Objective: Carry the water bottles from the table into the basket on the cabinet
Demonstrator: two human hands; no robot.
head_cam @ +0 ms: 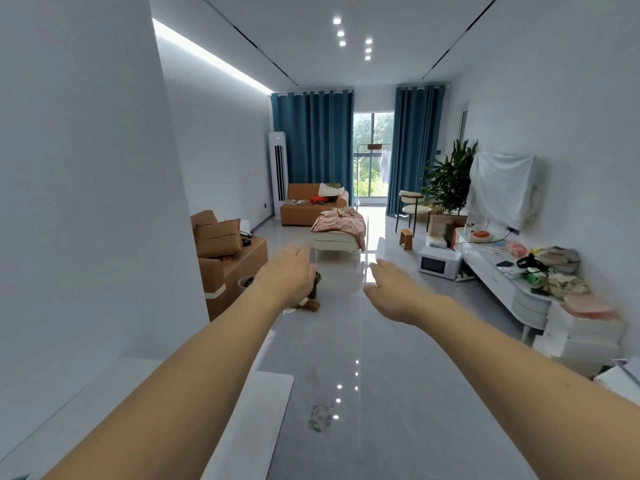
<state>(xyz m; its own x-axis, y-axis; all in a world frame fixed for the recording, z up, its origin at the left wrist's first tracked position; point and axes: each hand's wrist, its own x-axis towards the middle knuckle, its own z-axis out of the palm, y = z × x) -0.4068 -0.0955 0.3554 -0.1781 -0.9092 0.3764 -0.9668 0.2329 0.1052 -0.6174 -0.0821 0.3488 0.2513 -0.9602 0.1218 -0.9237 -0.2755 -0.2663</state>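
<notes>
Glossy grey floor tiles [398, 341] run the length of a long white living room toward blue curtains [311, 140] and a glazed balcony door at the far end. Both of the person's bare arms reach straight forward at about the same height, palms turned down, well apart from each other and holding nothing. The left hand [287, 275] is extended with its fingers relaxed and slightly bent downward, the fingertips dropping out of sight behind the knuckles. The right hand [391, 289] lies flatter, fingers straight and close together, thumb spread out toward the left. Neither hand touches anything. Just beyond the left hand, a small brown toy [310, 301] sits on the floor, partly hidden by the wrist. Brown sofa sections [235, 258] stand along the left wall, with another sofa [311, 206] farther back beside a tall white air conditioner [278, 171]. A low white bed with a pink blanket [341, 225] sits mid-room. Along the right wall runs a long white cabinet [498, 282] cluttered with small items, a white microwave [438, 263] on the floor near its far end, and a potted plant [450, 178] behind. I cannot make out any water bottles or a basket from where the view looks; the clutter on the cabinet is too small to tell apart.
</notes>
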